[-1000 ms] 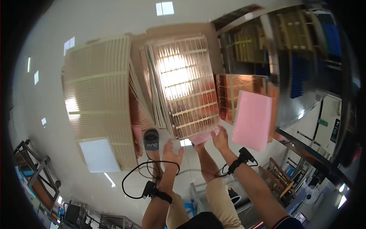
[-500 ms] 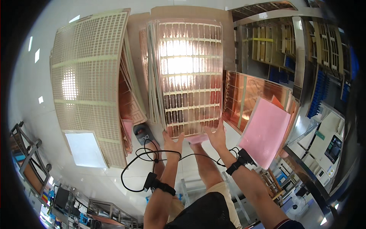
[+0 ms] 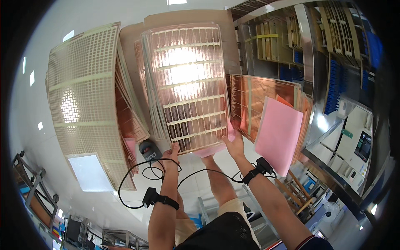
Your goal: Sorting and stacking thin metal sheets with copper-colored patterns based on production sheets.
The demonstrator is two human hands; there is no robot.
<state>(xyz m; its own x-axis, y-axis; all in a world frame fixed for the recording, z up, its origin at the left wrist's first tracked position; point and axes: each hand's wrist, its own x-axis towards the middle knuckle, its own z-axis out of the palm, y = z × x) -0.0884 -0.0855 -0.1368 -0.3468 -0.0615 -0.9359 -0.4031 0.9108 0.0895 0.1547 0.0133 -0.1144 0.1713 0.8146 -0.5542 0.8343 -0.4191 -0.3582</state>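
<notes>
Far left: stack of cream perforated panels (image 3: 85, 104) on the glossy white table (image 3: 37, 137), fanned at its right edge so coppery sheets show underneath. A ceiling light reflects off the top panel.

Just right of that stack's lower corner: small dark handheld device (image 3: 148, 151) on the table, black cable looping from it down past the left wrist.

Left hand (image 3: 170, 155): fingers curled on the bottom-left corner of the copper grid panel (image 3: 186, 85), thumb on top. It's gripping the panel edge, not spread. Black wrist strap on the forearm below.

The copper grid panel sits centre, directly above and beyond both hands, long side running away from the person. It tops a stack of similar panels on a brown cardboard sheet (image 3: 187, 18). Strong glare on its upper half. A pink slip sheet (image 3: 216, 148) pokes out beneath its bottom edge, between the 2 hands.

Right hand (image 3: 236, 146): at the panel's bottom-right corner, fingers pointing up and under the edge, touching panel and pink slip. Cannot tell how firm the grip is; fingertips are hidden under the panel. Black wrist strap too.

Right: second stack of copper sheets (image 3: 262, 98), a loose pink sheet (image 3: 278, 133) lying on its lower right part, overhanging the table edge. Beyond it, metal shelving (image 3: 316, 46) with racks.
</notes>
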